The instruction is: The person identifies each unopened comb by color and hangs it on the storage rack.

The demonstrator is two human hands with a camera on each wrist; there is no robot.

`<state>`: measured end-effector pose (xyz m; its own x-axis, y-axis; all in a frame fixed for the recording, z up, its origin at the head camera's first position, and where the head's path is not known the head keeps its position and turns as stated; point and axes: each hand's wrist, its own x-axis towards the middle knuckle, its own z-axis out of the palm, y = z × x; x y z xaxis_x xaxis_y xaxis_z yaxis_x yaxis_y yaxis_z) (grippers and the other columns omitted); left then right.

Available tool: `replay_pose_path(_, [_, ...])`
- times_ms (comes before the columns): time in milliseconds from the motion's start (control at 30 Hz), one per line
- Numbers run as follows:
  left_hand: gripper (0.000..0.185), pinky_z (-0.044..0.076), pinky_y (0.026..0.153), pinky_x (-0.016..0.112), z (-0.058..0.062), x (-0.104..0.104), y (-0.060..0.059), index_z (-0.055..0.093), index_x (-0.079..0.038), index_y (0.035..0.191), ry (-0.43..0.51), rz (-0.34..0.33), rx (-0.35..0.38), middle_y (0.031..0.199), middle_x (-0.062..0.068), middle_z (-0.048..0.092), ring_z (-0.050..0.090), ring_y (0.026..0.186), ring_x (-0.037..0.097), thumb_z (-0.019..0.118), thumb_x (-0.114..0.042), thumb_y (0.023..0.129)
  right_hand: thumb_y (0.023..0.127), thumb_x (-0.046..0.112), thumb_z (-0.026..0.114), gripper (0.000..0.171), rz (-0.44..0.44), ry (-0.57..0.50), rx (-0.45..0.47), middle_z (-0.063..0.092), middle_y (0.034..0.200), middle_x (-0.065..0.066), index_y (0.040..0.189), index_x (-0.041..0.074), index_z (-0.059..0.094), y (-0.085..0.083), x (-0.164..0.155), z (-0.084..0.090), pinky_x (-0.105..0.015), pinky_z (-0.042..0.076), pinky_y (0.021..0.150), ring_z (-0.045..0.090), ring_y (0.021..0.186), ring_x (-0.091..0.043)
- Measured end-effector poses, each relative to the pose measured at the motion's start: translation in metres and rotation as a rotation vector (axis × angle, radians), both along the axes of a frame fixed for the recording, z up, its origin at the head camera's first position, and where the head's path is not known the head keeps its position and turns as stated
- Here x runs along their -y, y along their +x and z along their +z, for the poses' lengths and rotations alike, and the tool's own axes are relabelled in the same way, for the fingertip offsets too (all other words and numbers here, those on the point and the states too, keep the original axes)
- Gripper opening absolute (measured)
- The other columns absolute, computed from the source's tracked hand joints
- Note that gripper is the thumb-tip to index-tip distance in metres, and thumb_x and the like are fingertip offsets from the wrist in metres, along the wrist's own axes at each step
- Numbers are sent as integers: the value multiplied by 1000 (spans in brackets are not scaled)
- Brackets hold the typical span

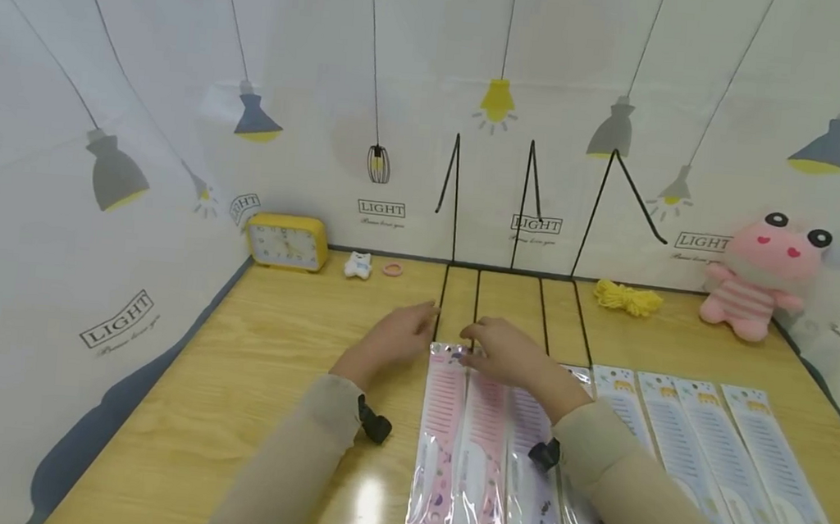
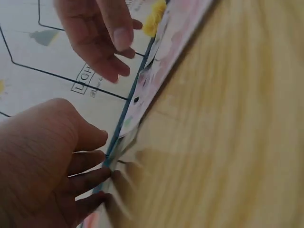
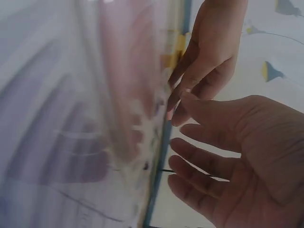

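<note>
Both hands, left and right, hover with loose fingers, holding nothing, at the pink comb packet's top. You have not lifted it off the counter; the rack behind stays bare.

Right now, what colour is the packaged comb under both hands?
Pink, in a clear printed sleeve; the pink comb shows best in the head view.

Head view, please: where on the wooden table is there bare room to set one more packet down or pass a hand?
Bare wood lies left of the pink comb packet, from the left hand back toward the yellow clock. A smaller strip runs between the yarn and the blue comb packets. The packets crowd the centre and right front, edge to edge.
</note>
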<state>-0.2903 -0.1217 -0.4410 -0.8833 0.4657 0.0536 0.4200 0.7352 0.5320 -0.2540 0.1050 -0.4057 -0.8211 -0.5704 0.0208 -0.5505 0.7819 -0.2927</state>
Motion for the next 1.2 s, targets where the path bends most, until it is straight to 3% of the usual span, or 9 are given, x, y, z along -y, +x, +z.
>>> replay_pose_path(100, [48, 28, 120, 46, -16, -2, 0, 46, -11, 152, 33, 4, 18, 160, 6, 36, 35, 146, 30, 50, -23, 105, 92, 39, 74, 50, -47, 20, 15, 63, 124, -13, 129, 7, 66, -4, 2, -15, -49, 50, 99, 58, 115, -32])
replay_pose_path(267, [46, 24, 121, 43, -25, -1, 0, 50, -10, 149, 44, -23, -14, 160, 4, 37, 32, 148, 25, 52, -26, 105, 89, 48, 75, 50, -91, -30, 6, 60, 123, -9, 124, 13, 68, -4, 1, -34, -49, 51, 95, 55, 113, -30])
replay_pose_path(367, [45, 19, 123, 42, -27, -1, -2, 51, -9, 147, 67, -36, -28, 159, 5, 38, 30, 148, 22, 50, -26, 106, 90, 43, 75, 43, -111, -99, -3, 61, 117, -7, 118, 11, 68, -6, 1, -42, -46, 51, 92, 54, 109, -28])
replay_pose_path(633, [41, 15, 124, 40, -26, 2, -5, 56, -11, 143, 122, 13, -15, 156, 0, 43, 32, 147, 19, 51, -26, 106, 96, 26, 70, 14, -180, -344, -12, 64, 93, -3, 98, 13, 66, -15, 0, -50, -40, 48, 76, 55, 89, -24])
replay_pose_path(800, [45, 17, 124, 40, -24, 3, -6, 58, -12, 142, 109, 18, -16, 155, 0, 44, 33, 147, 20, 57, -30, 101, 97, 31, 69, 16, -268, -639, 92, 73, 99, -1, 99, 16, 64, -12, 2, -40, -41, 53, 82, 66, 94, -22])
replay_pose_path(967, [46, 18, 123, 42, -29, 2, -8, 60, -19, 141, 117, 37, 0, 156, 6, 42, 34, 147, 23, 61, -33, 97, 96, 31, 71, 26, -255, -1009, 253, 75, 101, -3, 108, 9, 66, -5, 3, -22, -37, 58, 85, 70, 91, -20])
replay_pose_path(1100, [49, 19, 123, 45, -34, 2, -11, 60, -21, 141, 96, 42, 10, 158, 8, 38, 33, 147, 29, 62, -42, 97, 96, 23, 71, 25, -203, -1308, 349, 74, 101, -5, 110, 3, 68, 5, 6, 7, -32, 59, 87, 71, 90, -17])
replay_pose_path(1200, [49, 21, 122, 45, -33, 3, -14, 61, -18, 141, 84, 23, -21, 158, 8, 38, 34, 146, 32, 62, -41, 97, 95, 17, 71, 20, -125, -1430, 344, 74, 99, -6, 108, 2, 71, 10, 10, 38, -30, 59, 86, 71, 89, -15])
